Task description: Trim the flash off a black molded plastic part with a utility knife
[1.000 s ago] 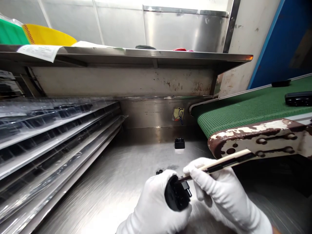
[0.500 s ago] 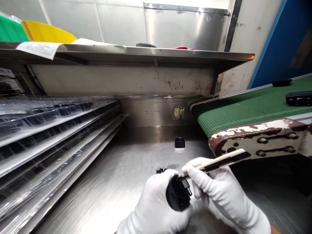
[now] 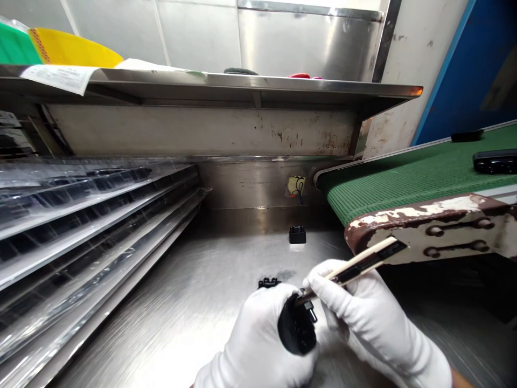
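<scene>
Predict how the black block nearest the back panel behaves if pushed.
The black block probably slides readily, since the metal table looks smooth. Its flat, boxy sides suggest it won't roll. Its hard-looking shell suggests it's stiff.

A printed paper (image 3: 58, 77) overhangs a metal shelf (image 3: 258, 82), just below a yellow container (image 3: 76, 48).

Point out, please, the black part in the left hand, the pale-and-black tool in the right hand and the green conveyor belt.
Black part (image 3: 297, 330): head view, middle of its dark body.
Pale-and-black tool (image 3: 367, 263): head view, on its handle.
Green conveyor belt (image 3: 416, 180): head view, its upper surface.
</scene>
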`<control>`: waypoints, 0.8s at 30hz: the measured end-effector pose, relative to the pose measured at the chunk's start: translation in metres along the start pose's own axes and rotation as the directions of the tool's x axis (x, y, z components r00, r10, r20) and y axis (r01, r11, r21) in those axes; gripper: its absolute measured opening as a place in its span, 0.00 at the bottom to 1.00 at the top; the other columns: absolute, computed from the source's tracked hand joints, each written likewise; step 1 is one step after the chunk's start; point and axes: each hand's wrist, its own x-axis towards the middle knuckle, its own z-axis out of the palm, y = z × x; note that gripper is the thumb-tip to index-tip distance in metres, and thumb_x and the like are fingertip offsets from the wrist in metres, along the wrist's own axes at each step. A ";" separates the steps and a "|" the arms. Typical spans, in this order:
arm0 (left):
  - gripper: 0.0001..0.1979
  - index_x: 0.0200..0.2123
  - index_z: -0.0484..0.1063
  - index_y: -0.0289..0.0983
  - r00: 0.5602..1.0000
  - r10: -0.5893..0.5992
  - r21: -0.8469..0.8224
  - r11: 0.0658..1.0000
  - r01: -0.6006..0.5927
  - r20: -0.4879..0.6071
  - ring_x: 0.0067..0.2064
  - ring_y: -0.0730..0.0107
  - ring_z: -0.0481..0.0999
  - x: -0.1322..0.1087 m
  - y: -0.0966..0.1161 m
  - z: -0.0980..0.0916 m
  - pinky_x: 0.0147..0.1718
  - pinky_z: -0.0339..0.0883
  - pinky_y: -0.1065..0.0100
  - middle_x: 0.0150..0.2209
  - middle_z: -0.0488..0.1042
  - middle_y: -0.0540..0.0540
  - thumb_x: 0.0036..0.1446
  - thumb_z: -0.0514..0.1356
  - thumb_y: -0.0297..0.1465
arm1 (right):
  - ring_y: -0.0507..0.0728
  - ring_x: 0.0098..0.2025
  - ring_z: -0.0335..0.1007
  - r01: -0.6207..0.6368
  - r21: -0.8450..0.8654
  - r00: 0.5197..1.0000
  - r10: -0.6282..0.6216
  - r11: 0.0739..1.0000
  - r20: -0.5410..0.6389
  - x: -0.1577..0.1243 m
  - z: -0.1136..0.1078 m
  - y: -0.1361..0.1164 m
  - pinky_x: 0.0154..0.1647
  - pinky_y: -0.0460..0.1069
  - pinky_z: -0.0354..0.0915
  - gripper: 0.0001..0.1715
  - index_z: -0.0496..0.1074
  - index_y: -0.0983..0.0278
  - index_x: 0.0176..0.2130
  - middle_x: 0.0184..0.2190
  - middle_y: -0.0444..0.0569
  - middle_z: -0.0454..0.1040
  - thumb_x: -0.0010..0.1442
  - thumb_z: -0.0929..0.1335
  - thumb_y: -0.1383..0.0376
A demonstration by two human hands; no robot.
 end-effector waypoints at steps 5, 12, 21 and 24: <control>0.08 0.28 0.69 0.35 1.000 -0.010 0.077 0.997 0.012 -0.030 0.26 0.74 0.67 0.000 0.000 -0.002 0.26 0.63 0.74 0.26 0.70 0.51 0.43 0.57 0.20 | 0.46 0.19 0.55 -0.010 0.097 1.000 0.007 0.995 0.029 0.000 -0.003 0.002 0.18 0.43 0.51 0.15 0.71 0.64 0.33 0.17 0.39 0.63 0.63 0.70 0.55; 0.08 0.26 0.70 0.36 1.000 0.025 0.148 0.989 -0.023 -0.016 0.26 0.75 0.71 0.003 0.008 -0.005 0.30 0.66 0.75 0.26 0.73 0.53 0.42 0.57 0.20 | 0.46 0.19 0.57 -0.021 0.160 0.998 0.012 0.987 0.058 0.001 -0.004 0.004 0.20 0.44 0.52 0.13 0.72 0.63 0.34 0.17 0.39 0.65 0.64 0.69 0.56; 0.08 0.30 0.72 0.35 0.997 -0.038 0.187 0.981 0.049 -0.064 0.26 0.73 0.72 -0.001 0.002 -0.004 0.25 0.63 0.74 0.27 0.74 0.50 0.45 0.57 0.22 | 0.47 0.20 0.58 -0.029 0.138 0.998 0.023 0.990 0.051 0.000 -0.005 0.005 0.21 0.44 0.53 0.14 0.73 0.64 0.35 0.18 0.40 0.65 0.63 0.70 0.55; 0.07 0.29 0.72 0.35 0.999 -0.014 0.155 0.988 0.022 -0.048 0.26 0.74 0.71 -0.001 0.002 -0.003 0.26 0.63 0.75 0.27 0.74 0.51 0.46 0.57 0.21 | 0.47 0.20 0.58 -0.042 0.132 0.997 0.033 0.990 0.064 0.000 -0.005 0.004 0.20 0.44 0.53 0.14 0.73 0.64 0.37 0.18 0.40 0.66 0.63 0.69 0.55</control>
